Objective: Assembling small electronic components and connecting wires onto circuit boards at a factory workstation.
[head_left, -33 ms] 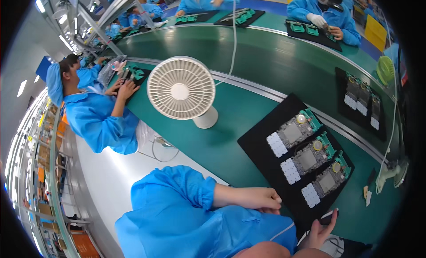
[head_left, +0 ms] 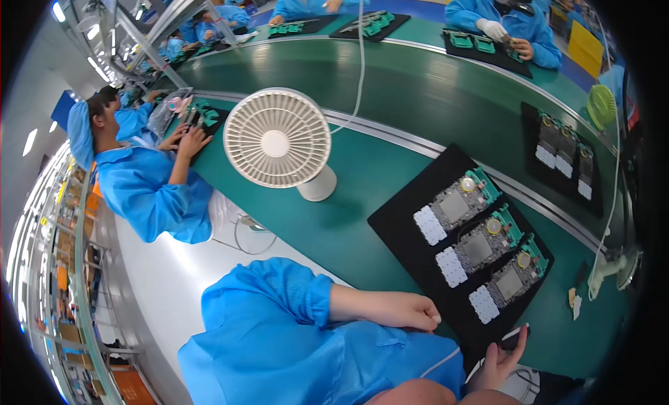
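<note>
My left hand (head_left: 420,312) is closed, fingers curled, close to the near-left edge of a black mat (head_left: 404,227). What lies inside its fingers, if anything, is hidden. Lower right, my right hand (head_left: 496,365) has its thumb and a finger around a small dark object (head_left: 512,340) with a pale edge, too covered to name. On the mat lie three grey circuit-board assemblies: a far one (head_left: 454,206), a middle one (head_left: 479,249) and a near one (head_left: 509,283). Each carries a white dotted pad, a round gold-coloured part and a green holder at its far end.
A white desk fan (head_left: 277,143) stands left of the mat on the green workbench (head_left: 348,224). Beyond a metal rail, another mat with boards (head_left: 563,156) lies on the green conveyor (head_left: 418,91). A cable hangs overhead. Co-workers in blue sit at the left and across.
The whole view has shifted slightly, so the scene sits a little further left. Both hands, the mat and the boards otherwise look the same.
</note>
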